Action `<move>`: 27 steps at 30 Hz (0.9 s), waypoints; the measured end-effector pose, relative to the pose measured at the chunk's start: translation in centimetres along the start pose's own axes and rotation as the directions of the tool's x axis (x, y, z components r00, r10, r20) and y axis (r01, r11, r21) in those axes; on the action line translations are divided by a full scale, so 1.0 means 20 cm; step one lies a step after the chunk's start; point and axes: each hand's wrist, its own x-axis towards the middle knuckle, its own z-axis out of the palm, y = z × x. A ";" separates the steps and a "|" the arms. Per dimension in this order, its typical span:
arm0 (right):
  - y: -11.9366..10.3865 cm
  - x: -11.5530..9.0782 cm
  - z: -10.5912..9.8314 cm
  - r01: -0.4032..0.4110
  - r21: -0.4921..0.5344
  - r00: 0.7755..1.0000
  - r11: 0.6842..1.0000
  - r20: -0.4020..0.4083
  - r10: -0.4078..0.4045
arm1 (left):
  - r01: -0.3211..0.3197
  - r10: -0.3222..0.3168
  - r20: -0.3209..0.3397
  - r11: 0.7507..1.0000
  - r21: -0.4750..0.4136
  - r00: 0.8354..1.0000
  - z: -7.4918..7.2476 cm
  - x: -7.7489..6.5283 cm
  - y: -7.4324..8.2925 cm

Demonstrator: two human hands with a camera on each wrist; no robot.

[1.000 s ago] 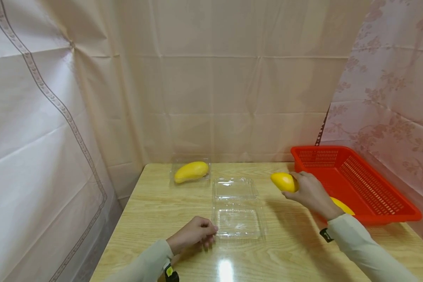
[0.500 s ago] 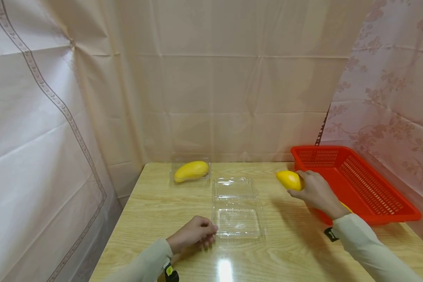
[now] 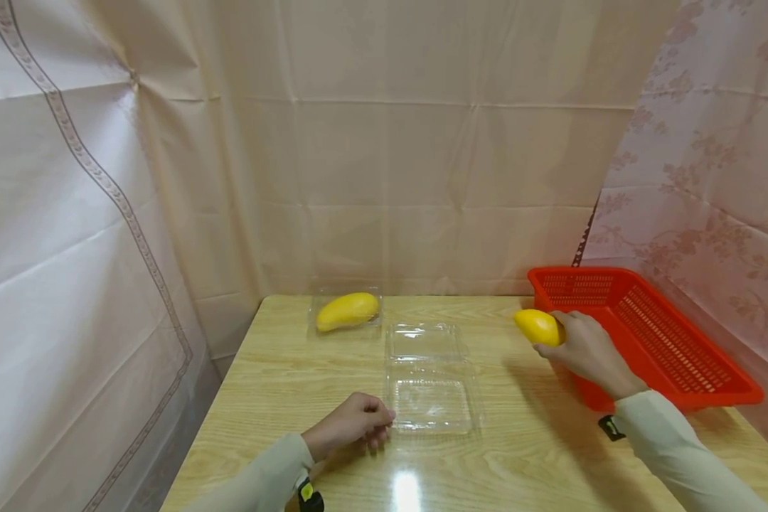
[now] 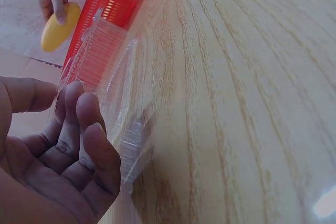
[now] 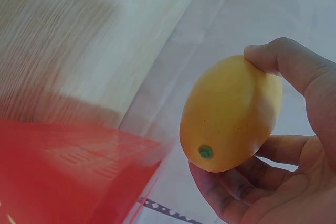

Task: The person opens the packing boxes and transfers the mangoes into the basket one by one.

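Observation:
My right hand [image 3: 585, 350] grips a yellow mango [image 3: 539, 328] above the table, by the red basket's left side. The right wrist view shows that mango [image 5: 228, 114] between thumb and curled fingers, its green stem spot facing the camera. My left hand [image 3: 350, 424] pinches the near left edge of a clear plastic clamshell box [image 3: 432, 409]. That box lies unfolded on the table with nothing in it, lid side away from me. In the left wrist view the thumb and index fingertip meet at the box's thin edge [image 4: 97, 59].
A second yellow mango [image 3: 348, 311] rests in another clear plastic box [image 3: 314, 328] at the table's back left. The red slotted basket [image 3: 678, 334] stands at the right, partly behind my right forearm. Cloth curtains [image 3: 384, 156] hang behind and along both sides.
My right hand has moved right with the mango, closer to the basket. A yellow thing seen earlier in the basket is now hidden behind the right arm. The left hand stays put.

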 end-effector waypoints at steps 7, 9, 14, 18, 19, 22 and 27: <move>0.04 -0.02 -0.02 -0.010 -0.003 1.000 1.000 -0.017 0.010 | 0.005 -0.005 0.002 1.000 0.006 1.000 0.00 0.00 0.01; 0.05 -0.02 -0.04 -0.022 0.002 1.000 1.000 -0.013 0.022 | 0.003 -0.003 0.002 1.000 0.003 1.000 0.00 0.00 0.02; 0.07 -0.03 -0.06 -0.048 0.010 0.999 0.999 -0.007 0.048 | -0.003 0.003 0.005 1.000 -0.004 1.000 0.00 -0.01 0.02; 0.10 -0.03 -0.07 -0.048 0.004 0.999 0.999 -0.012 0.048 | -0.003 0.003 0.013 1.000 -0.009 1.000 0.00 0.00 0.01; 0.11 -0.03 -0.07 -0.044 0.001 0.999 0.999 -0.014 0.044 | -0.003 0.003 0.015 1.000 -0.012 1.000 0.00 0.00 0.01; 0.12 -0.03 -0.07 -0.043 -0.008 0.999 0.999 -0.018 0.043 | -0.008 0.008 0.023 1.000 -0.015 1.000 0.00 0.00 0.01; 0.14 -0.03 -0.09 -0.050 -0.010 0.999 0.999 -0.016 0.050 | -0.015 0.015 0.024 1.000 -0.014 1.000 0.00 0.01 0.00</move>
